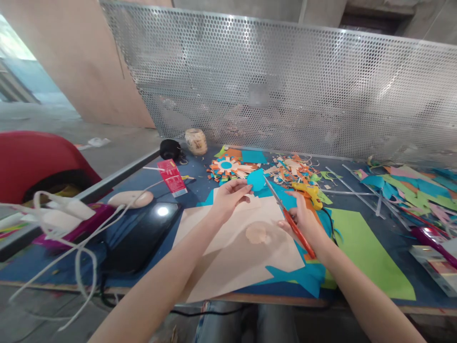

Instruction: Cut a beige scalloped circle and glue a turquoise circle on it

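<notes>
A perforated metal screen [285, 90] stands along the back edge of the blue worktop [396, 238]. Over the worktop's middle, the left hand [228, 196] pinches one blue paper piece [255, 181]; the right hand [307, 219] is curled round one pair of orange-handled scissors [294, 228], tips just beside it. Below lies one cream sheet [250, 259]; rightward, one yellow glue gun [313, 194]. Toward the back-left corner stand one jar [196, 141], contents unclear, and one red drink carton [173, 178] holding one straw [153, 168].
</notes>
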A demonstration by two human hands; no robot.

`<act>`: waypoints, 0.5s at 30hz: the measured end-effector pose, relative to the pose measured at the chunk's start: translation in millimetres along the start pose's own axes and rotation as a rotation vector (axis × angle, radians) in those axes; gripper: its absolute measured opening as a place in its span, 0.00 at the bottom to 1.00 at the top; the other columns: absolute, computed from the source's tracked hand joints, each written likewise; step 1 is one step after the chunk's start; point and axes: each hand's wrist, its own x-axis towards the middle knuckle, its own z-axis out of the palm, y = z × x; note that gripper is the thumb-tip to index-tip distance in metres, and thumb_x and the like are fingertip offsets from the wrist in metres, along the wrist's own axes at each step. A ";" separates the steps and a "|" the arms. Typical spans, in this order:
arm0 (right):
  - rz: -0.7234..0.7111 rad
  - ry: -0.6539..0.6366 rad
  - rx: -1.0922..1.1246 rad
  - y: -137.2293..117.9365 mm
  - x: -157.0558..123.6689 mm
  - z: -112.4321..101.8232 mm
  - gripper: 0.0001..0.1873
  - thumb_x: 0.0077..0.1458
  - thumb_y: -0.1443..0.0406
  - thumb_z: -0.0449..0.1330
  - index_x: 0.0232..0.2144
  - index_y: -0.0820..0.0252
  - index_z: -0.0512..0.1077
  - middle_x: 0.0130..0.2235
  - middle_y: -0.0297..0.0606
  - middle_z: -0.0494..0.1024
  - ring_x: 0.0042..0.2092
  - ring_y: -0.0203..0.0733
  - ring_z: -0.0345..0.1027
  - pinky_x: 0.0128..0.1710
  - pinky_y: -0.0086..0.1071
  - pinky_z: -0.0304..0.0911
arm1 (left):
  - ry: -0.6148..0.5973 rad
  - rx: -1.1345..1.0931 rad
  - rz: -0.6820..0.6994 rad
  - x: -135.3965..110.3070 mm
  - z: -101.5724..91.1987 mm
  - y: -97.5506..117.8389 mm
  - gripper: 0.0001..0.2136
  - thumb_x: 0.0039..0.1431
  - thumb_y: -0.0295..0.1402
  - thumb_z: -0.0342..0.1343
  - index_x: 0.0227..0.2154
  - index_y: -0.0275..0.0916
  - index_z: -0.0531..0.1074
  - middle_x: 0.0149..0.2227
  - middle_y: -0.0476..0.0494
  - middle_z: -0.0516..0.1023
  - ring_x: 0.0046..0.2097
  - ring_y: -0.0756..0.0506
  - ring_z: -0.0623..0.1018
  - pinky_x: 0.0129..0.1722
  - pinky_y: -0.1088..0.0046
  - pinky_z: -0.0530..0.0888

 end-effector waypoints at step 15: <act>-0.003 -0.027 -0.017 -4.0 -2.2 -0.6 0.37 0.53 0.53 0.56 0.57 0.65 0.46 0.21 0.24 0.61 0.22 0.41 0.60 0.23 0.30 0.51 | -0.032 0.130 0.130 -9.2 4.8 0.3 0.16 0.35 0.39 0.69 0.25 0.35 0.73 0.22 0.50 0.72 0.25 0.51 0.72 0.21 0.74 0.71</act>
